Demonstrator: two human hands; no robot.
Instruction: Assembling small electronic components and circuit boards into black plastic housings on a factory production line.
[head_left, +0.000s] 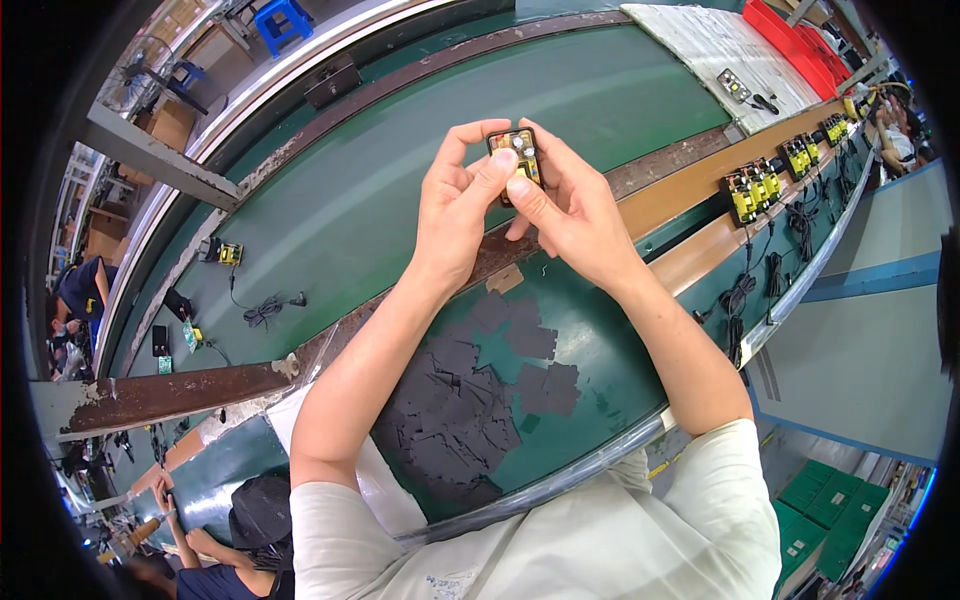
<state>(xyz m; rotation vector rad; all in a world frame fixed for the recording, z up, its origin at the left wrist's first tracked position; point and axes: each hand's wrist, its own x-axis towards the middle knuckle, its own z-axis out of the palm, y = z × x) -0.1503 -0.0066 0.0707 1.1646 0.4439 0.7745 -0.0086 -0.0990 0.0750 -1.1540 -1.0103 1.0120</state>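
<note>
Both my hands hold one small power adapter circuit board in an open black case (523, 143) above the edge of the green conveyor belt. My left hand (456, 207) grips its left side, with the thumb pressed onto the components. From the other side my right hand (580, 212) closes round it, its thumb on the lower part. The thumbs cover much of the board. Below my forearms, a loose pile of thin black sheet pieces (450, 415) lies on the green work surface, and a small brown piece (504, 279) lies above the pile.
Adapter boards with yellow parts (752, 190) stand along the right ledge, their black cables (738, 292) hanging down. Another board with cable (228, 252) lies on the belt (400, 190) at left. A red tray (795, 45) is far right. A co-worker's arm (178, 520) shows lower left.
</note>
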